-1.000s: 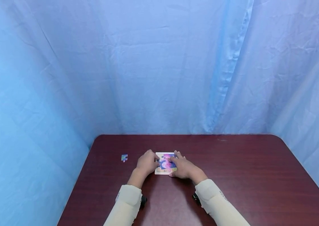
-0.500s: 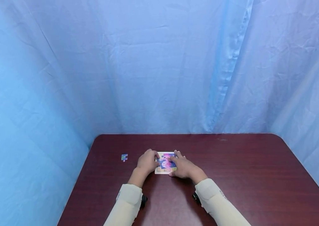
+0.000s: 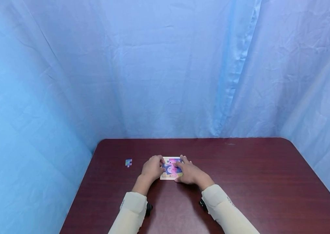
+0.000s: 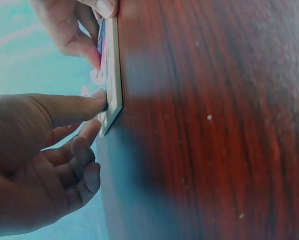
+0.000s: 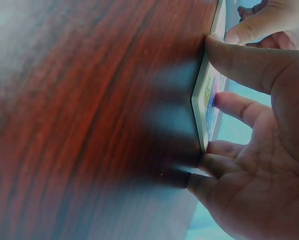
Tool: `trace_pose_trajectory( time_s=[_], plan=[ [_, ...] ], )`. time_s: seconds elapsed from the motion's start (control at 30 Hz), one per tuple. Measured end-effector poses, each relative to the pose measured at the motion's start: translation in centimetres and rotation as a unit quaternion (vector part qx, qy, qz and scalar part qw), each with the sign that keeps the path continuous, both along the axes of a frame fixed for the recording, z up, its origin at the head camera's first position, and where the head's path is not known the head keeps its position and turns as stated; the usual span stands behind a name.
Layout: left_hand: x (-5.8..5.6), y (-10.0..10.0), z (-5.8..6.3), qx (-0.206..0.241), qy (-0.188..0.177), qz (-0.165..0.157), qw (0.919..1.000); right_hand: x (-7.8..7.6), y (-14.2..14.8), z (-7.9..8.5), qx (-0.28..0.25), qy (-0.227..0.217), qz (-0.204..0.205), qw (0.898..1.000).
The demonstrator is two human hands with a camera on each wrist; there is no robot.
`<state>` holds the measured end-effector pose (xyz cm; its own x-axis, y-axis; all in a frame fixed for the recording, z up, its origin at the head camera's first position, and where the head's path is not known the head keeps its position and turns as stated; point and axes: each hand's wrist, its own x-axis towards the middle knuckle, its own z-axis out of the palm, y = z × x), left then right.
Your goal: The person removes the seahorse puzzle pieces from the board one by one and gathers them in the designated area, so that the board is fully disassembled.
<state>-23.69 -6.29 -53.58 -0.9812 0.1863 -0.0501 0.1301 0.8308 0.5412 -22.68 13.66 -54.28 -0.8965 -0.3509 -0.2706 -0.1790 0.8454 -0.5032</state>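
A small square jigsaw board (image 3: 167, 178) with a pale rim and a pink bird picture lies flat on the table between both hands. My left hand (image 3: 152, 168) is at its left side, thumb and forefinger pinching a blue puzzle piece (image 3: 163, 166) over the board's left part; the fingers hide much of it. From the right, my right hand (image 3: 191, 172) grips the board. Its thumb rests at the near rim, the forefinger presses on the picture, and other fingers touch the right edge, as the right wrist view shows along the board's side (image 5: 197, 102).
One loose blue puzzle piece (image 3: 128, 162) lies on the dark red-brown table (image 3: 255, 188), left of the left hand. Blue curtains (image 3: 165, 71) hang behind the table and at both sides.
The left fingers shift very slightly at the board's left side. The right hand keeps its hold, and the loose piece stays where it was.
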Motion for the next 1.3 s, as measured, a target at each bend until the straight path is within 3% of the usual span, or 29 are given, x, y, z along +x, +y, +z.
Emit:
trace_pose_trajectory(
  time_s=[0.83,1.3],
  plan=[
    [0.5,-0.8,0.1,0.061,-0.052,-0.011,0.9968,-0.2,0.1,-0.3,-0.01,0.003,0.005,1.0],
    [1.0,-2.8,0.6,0.082,-0.03,0.037,0.9955,-0.3,0.2,-0.4,-0.014,0.002,0.007,1.0]
  ],
)
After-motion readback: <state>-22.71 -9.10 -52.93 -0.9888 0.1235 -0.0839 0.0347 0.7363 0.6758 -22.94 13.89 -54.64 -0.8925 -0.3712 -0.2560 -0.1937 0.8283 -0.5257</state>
